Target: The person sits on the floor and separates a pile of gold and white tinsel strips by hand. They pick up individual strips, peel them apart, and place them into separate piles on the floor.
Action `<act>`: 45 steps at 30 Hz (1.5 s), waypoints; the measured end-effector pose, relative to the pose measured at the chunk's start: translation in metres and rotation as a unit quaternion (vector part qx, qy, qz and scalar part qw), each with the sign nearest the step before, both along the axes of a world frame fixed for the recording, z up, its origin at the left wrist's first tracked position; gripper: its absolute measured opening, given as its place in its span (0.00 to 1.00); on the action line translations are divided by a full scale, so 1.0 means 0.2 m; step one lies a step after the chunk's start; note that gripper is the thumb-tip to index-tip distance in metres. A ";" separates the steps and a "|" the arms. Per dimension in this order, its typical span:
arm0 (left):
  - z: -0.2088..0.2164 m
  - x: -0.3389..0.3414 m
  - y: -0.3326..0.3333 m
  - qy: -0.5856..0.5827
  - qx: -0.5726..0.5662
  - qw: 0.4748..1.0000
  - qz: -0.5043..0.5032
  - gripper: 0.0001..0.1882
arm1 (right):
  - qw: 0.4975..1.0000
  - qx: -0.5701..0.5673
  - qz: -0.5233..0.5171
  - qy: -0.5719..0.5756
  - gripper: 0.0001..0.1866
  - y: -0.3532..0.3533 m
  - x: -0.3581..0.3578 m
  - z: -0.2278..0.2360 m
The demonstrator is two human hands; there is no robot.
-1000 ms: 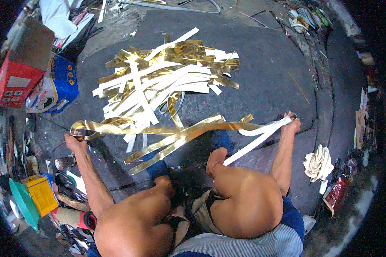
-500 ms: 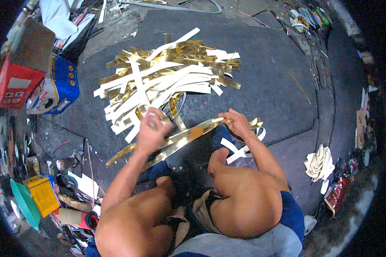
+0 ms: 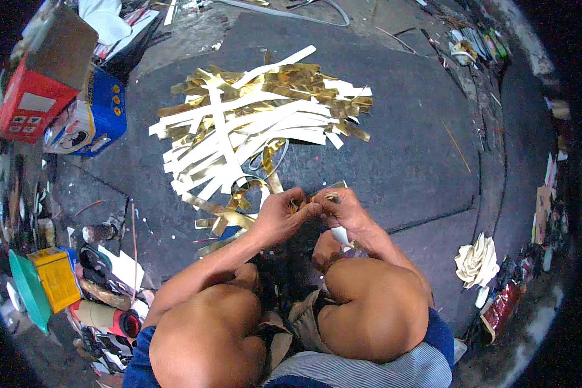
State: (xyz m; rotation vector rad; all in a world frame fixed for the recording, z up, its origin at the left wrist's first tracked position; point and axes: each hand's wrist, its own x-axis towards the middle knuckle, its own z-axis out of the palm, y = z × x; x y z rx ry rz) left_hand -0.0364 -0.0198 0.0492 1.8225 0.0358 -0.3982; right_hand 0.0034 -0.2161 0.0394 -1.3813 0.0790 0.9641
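Observation:
In front of my knees, my left hand (image 3: 284,212) and my right hand (image 3: 344,210) meet almost fingertip to fingertip. Both are closed on gold-and-white strips, small bits of which show between the fingers. A white strip end (image 3: 340,236) hangs under my right hand. Gold strips (image 3: 229,218) trail to the left of my left hand, with a gold loop beside them. How the strips cross inside my fingers is hidden. Beyond my hands, a loose pile of flat strips (image 3: 258,119), gold on one side and white on the other, lies on the dark mat (image 3: 407,129).
On the left stand a red box (image 3: 39,100), a blue box (image 3: 100,110), a yellow container (image 3: 55,278) and a green dish (image 3: 29,291). A crumpled cream bundle (image 3: 477,260) and a red packet (image 3: 501,304) lie at the right. A grey strap (image 3: 291,14) curves across the far floor.
My left hand has moved right and now meets my right hand, which has come slightly nearer. The long gold strip stretched between them is now gathered up. The whole view has shifted a little.

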 end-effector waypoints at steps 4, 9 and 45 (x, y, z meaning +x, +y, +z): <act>0.03 0.01 -0.01 -0.033 0.102 0.993 0.044 0.21 | 0.999 0.021 -0.032 -0.016 0.09 0.06 -0.06 -0.01; 0.05 0.06 -0.02 0.029 0.020 0.999 0.024 0.19 | 0.991 0.046 -0.125 0.023 0.11 0.09 -0.05 -0.02; -0.12 -0.03 -0.03 0.027 -0.039 0.999 -0.020 0.17 | 0.993 -0.114 0.007 -0.025 0.07 -0.19 0.09 -0.06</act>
